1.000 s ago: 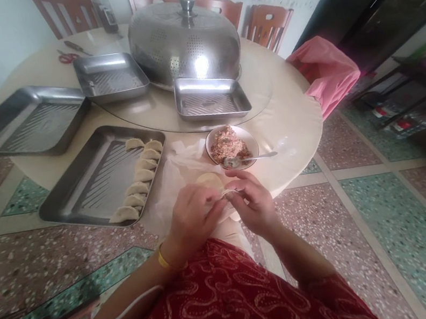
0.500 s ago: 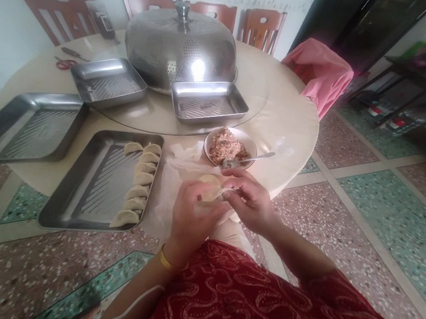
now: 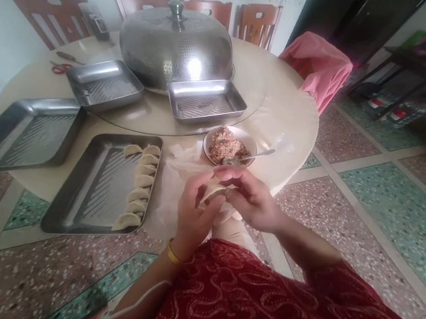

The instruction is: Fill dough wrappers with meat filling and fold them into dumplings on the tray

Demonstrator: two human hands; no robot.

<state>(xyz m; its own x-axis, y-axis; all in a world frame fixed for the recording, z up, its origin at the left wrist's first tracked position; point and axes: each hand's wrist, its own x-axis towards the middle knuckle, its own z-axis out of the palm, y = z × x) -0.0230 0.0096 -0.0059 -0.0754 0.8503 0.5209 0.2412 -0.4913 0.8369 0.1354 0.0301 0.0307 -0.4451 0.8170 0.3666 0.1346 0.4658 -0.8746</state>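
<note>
Dumpling (image 3: 212, 190) sits pinched between left hand (image 3: 193, 214) and right hand (image 3: 250, 199), fingers closed on its edge, near the filling bowl (image 3: 229, 145). Sealing appears underway; further pleating needs even pressure.

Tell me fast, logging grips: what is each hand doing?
Left hand: closed on the pale folded dough dumpling.
Right hand: closed, pinching the same dumpling.
</note>
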